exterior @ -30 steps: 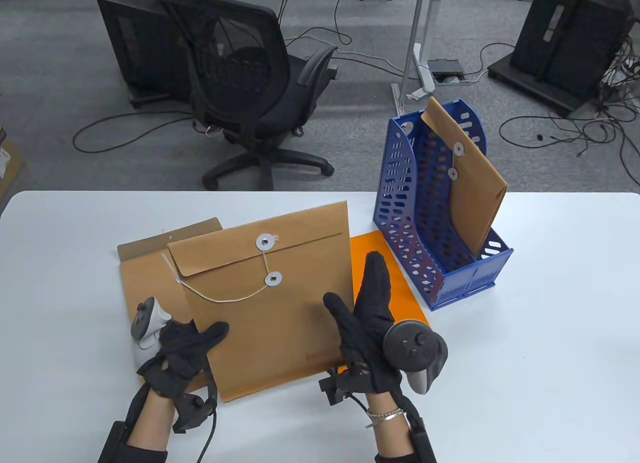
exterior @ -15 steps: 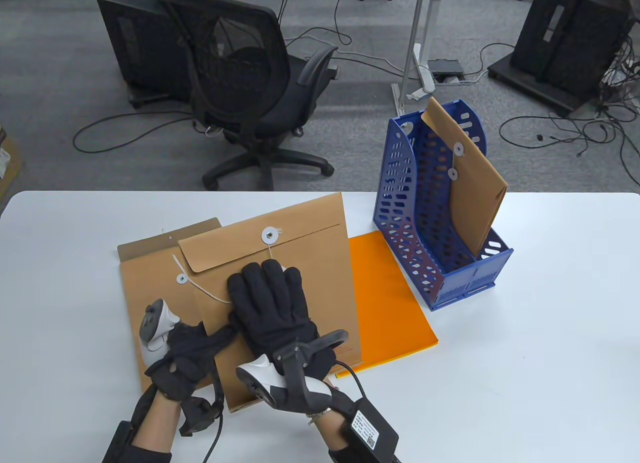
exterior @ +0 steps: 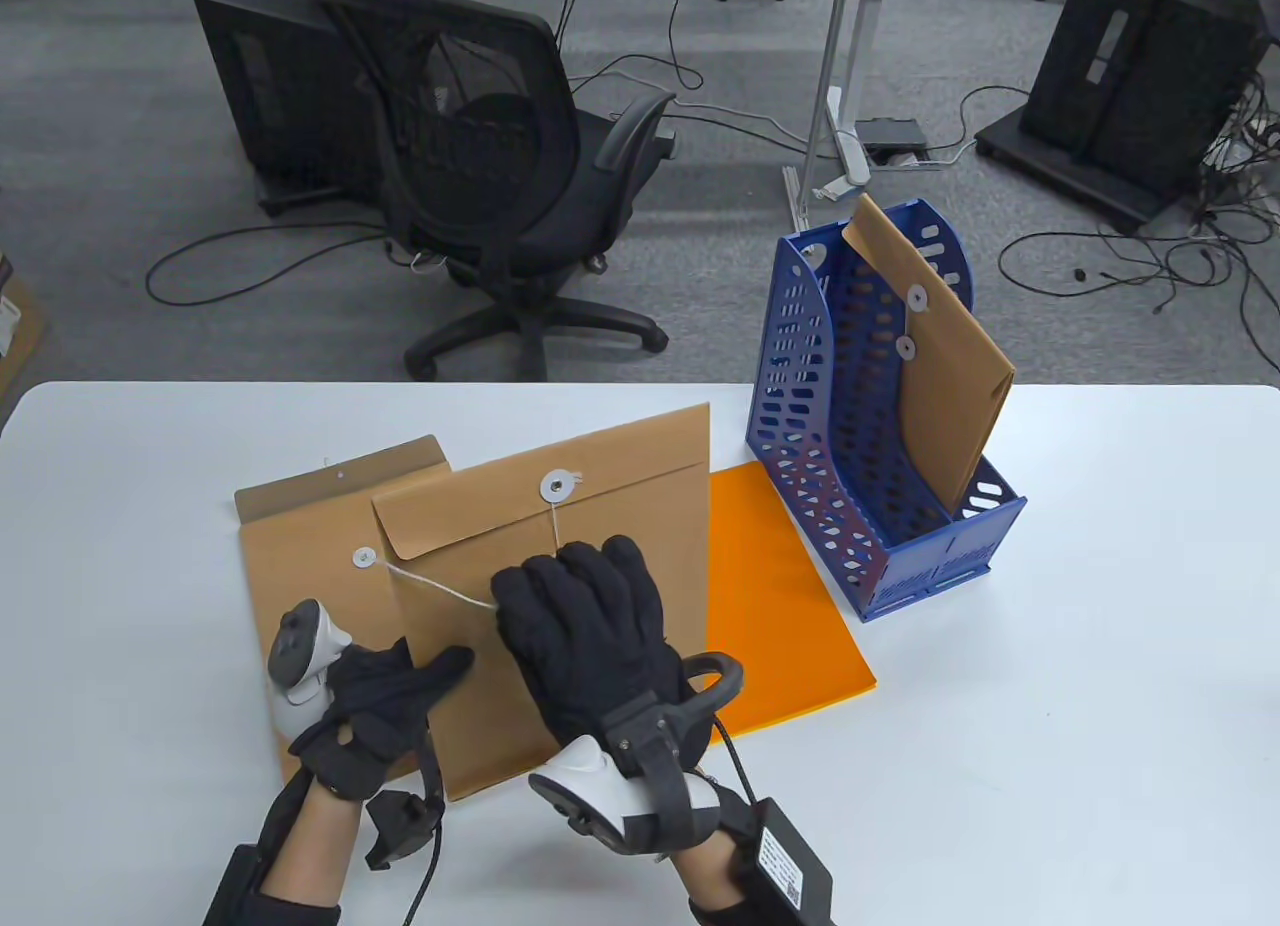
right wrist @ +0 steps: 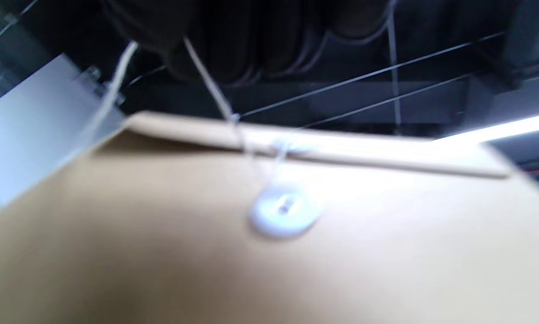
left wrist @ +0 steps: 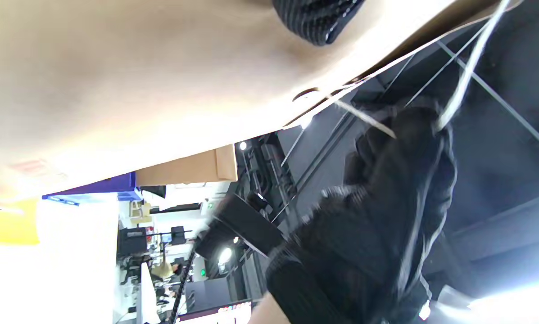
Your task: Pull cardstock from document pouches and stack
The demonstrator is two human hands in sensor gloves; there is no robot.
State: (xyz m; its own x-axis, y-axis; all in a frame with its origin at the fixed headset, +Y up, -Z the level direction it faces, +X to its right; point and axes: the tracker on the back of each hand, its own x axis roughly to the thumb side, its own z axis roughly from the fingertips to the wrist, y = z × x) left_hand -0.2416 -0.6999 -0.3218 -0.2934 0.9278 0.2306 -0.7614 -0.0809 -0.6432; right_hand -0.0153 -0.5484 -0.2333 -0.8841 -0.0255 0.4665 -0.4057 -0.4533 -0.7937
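The white table (exterior: 1100, 616) stands in an office; a black chair (exterior: 500, 166) is at 12 o'clock. The top pouch (exterior: 620, 486) lies at centre. The right hand (exterior: 590, 636) pinches its string (exterior: 440, 588), hiding the lower button. The left hand (exterior: 375, 696) holds the pouch's left edge.

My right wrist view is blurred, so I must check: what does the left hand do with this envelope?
Observer: The left hand holds the near left corner of the top kraft envelope, thumb on top.
Operator: Is any cardstock out already?
Observer: Yes, one orange cardstock sheet lies flat on the table, right of that envelope.
Operator: Are more pouches there?
Observer: One envelope stands in the blue file rack; another lies under the top one.
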